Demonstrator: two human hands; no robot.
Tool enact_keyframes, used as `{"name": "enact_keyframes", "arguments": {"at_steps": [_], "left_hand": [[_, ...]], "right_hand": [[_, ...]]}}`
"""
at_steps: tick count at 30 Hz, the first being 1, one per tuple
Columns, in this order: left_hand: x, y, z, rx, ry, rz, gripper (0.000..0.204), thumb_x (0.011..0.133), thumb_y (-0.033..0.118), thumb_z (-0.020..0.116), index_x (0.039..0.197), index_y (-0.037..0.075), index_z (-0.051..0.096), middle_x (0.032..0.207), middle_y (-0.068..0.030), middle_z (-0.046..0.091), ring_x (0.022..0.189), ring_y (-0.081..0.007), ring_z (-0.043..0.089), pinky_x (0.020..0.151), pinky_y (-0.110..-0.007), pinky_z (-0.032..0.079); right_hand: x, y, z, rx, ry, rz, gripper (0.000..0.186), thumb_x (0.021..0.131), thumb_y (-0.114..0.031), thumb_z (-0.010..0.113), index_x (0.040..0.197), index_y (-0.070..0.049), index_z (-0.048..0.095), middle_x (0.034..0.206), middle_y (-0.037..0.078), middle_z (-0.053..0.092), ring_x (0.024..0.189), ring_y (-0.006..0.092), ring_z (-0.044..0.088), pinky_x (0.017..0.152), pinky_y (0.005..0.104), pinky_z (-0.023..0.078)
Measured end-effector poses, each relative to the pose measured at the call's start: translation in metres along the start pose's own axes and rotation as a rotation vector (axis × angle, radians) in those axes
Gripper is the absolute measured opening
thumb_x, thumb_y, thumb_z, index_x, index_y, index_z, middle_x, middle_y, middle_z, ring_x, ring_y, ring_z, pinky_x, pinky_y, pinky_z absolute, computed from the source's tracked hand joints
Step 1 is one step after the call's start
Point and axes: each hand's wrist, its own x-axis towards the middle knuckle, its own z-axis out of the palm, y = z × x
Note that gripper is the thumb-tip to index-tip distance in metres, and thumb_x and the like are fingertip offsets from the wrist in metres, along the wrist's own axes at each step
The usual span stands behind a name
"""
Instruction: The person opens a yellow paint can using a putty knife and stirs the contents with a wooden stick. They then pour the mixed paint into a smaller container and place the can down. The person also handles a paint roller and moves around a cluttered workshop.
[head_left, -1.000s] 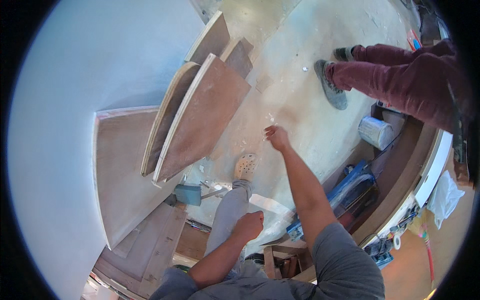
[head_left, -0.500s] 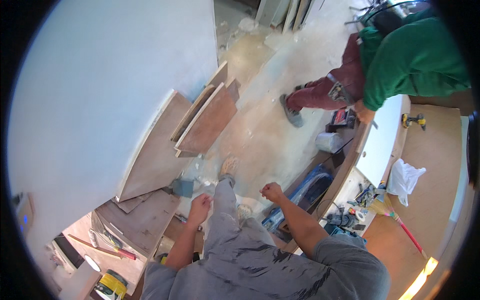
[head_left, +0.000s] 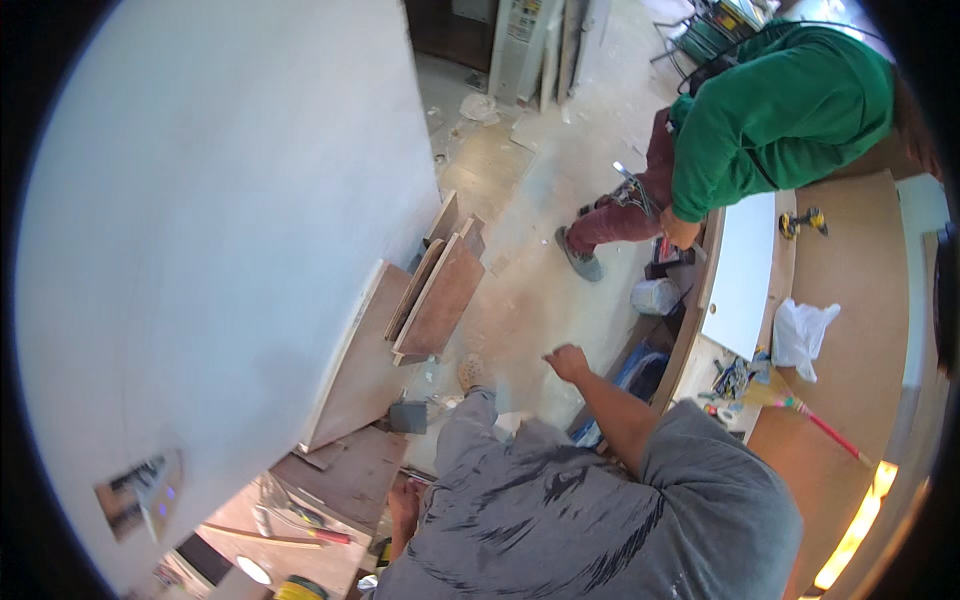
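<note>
My right hand [head_left: 566, 360] hangs over the floor at centre, left of the curved bench, with curled fingers and nothing visible in them. My left hand [head_left: 404, 500] is low, partly hidden by my grey shirt, its fingers curled beside the cluttered lower-left worktop [head_left: 340, 480]; what it might hold is hidden. Stacked brown plywood panels [head_left: 436, 300] lean near the white wall [head_left: 220, 180], beyond my forward foot [head_left: 470, 370]. A grey-blue block [head_left: 408, 417] lies below them.
A co-worker in green [head_left: 770, 110] bends over the curved bench [head_left: 710, 250] at upper right. On it are a white panel [head_left: 738, 280], a drill [head_left: 800, 225], tools and a plastic bag [head_left: 800, 335]. A white bucket [head_left: 655, 295] sits below. Boards [head_left: 550, 50] stand by a doorway.
My left hand has dropped back beside my body, now partly behind the shirt. The view has shifted, showing the doorway and more of the co-worker's upper body.
</note>
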Motion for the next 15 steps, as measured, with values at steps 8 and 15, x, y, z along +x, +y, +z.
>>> {"name": "enact_keyframes", "arguments": {"at_steps": [8, 15], "left_hand": [[0.097, 0.101, -0.086, -0.003, -0.141, 0.067, 0.021, 0.097, 0.022, 0.062, 0.089, 0.004, 0.066, 0.065, -0.0040, 0.061, 0.056, -0.0122, 0.054, 0.054, -0.031, 0.045], [0.171, 0.378, -0.109, -0.299, -0.216, 0.198, 0.014, 0.097, 0.008, 0.058, 0.111, 0.004, 0.060, 0.081, -0.0009, 0.054, 0.073, -0.0103, 0.054, 0.065, -0.026, 0.045]], "right_hand": [[0.128, -0.038, -0.163, 0.757, 0.175, 0.178, 0.027, 0.088, -0.027, 0.067, 0.086, 0.001, 0.067, 0.084, 0.023, 0.068, 0.075, 0.0367, 0.066, 0.072, 0.0447, 0.052], [0.252, 0.037, -0.241, 1.004, 0.176, 0.148, 0.009, 0.087, -0.008, 0.069, 0.083, -0.001, 0.066, 0.071, 0.007, 0.065, 0.064, 0.0145, 0.059, 0.060, 0.0310, 0.049]]}}
